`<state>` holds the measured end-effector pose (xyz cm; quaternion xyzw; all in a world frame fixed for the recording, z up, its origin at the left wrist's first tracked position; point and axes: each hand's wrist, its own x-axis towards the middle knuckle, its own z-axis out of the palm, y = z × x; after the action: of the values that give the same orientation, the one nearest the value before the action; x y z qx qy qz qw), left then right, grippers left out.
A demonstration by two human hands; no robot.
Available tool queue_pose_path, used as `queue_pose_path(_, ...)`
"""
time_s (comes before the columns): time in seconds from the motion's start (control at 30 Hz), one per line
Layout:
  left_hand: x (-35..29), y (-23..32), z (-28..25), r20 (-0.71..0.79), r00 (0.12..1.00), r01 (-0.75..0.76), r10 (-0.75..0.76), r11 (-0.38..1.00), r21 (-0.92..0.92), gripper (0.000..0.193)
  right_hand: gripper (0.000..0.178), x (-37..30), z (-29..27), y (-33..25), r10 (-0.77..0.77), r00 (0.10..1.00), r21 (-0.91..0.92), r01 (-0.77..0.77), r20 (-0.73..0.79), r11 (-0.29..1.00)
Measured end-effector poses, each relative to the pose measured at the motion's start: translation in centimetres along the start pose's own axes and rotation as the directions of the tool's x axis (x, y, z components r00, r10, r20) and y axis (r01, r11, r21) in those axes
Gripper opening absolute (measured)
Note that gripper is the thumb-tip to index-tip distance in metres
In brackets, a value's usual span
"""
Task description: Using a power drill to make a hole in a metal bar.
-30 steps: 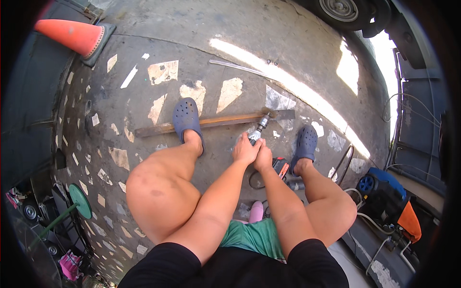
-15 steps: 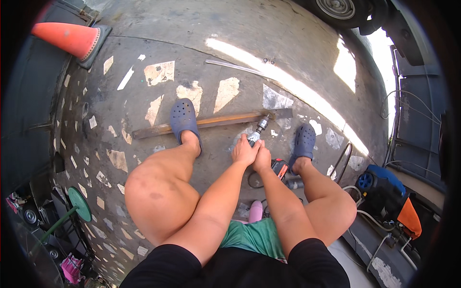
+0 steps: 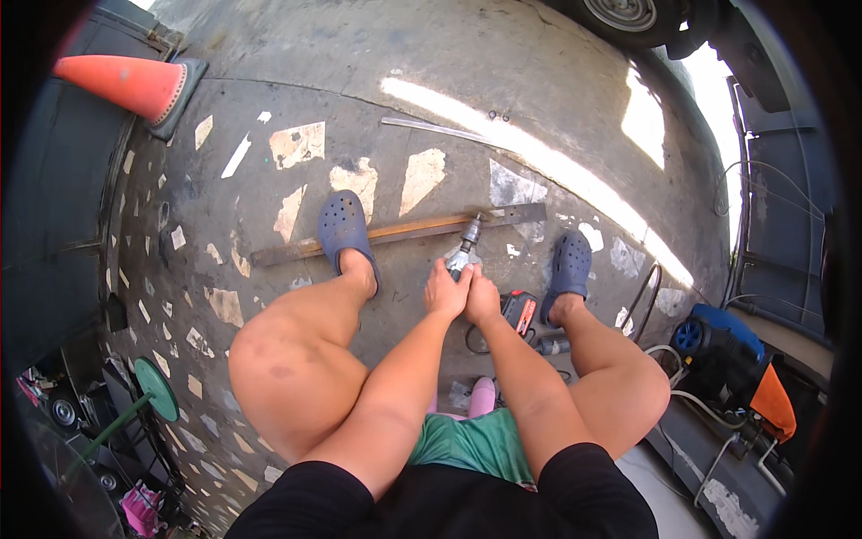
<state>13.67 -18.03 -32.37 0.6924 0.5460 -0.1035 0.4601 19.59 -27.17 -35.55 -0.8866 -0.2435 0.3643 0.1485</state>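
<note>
Both hands are closed around a power drill with a silver chuck (image 3: 469, 238). My left hand (image 3: 442, 292) wraps the drill's body from the left, and my right hand (image 3: 483, 296) grips it from the right, covering much of the handle. The drill's tip meets a long, flat metal bar (image 3: 409, 230) lying across the floor. Brown, rusty-looking colour covers the bar's middle; its right end is grey. My left foot, in a blue clog (image 3: 343, 223), rests on the bar. A black and red battery pack (image 3: 520, 312) shows beside my right wrist; its join to the drill is hidden.
My other blue clog (image 3: 569, 265) stands beyond the bar's right end. A thin metal strip (image 3: 440, 128) lies farther off. An orange cone (image 3: 135, 88) is at far left, a green disc on a pole (image 3: 156, 389) at lower left. A blue and black machine (image 3: 718, 346) with hoses stands right.
Both hands and the drill have shifted left along the bar, taking the tip away from its right end. The bar and my feet have stayed in place.
</note>
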Motion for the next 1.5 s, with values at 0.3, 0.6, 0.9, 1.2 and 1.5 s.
queue_pose_path(0.3, -0.1, 1.8, 0.3, 0.039, 0.999, 0.009, -0.01, 1.0, 0.018, 0.077, 0.024, 0.4, -0.9, 0.7, 0.071, 0.997, 0.021, -0.07, -0.038, 0.997)
queue_pose_path(0.6, 0.8, 3.8, 1.3, 0.118, 0.992, -0.036, 0.031, 0.999, 0.04, 0.078, 0.028, 0.8, -2.7, 1.7, 0.137, 0.988, 0.092, -0.13, -0.069, 0.987)
queue_pose_path(0.9, -0.2, 2.8, 2.1, 0.129, 0.989, -0.085, 0.077, 0.995, 0.055, 0.079, 0.03, -0.6, -0.9, 3.3, 0.187, 0.976, 0.187, -0.164, -0.112, 0.969)
queue_pose_path(1.2, -0.8, 0.4, -0.1, 0.392, 0.92, -0.023, 0.013, 1.0, 0.02, 0.087, 0.055, -5.4, -3.9, 2.4, 0.034, 0.985, -0.128, -0.012, 0.167, 0.992)
queue_pose_path(1.5, -3.6, -8.2, -4.8, 0.312, 0.949, 0.017, 0.042, 0.983, -0.184, 0.079, 0.022, -24.0, -24.6, -19.9, -0.891, 0.437, -0.404, 0.797, -0.126, 0.448)
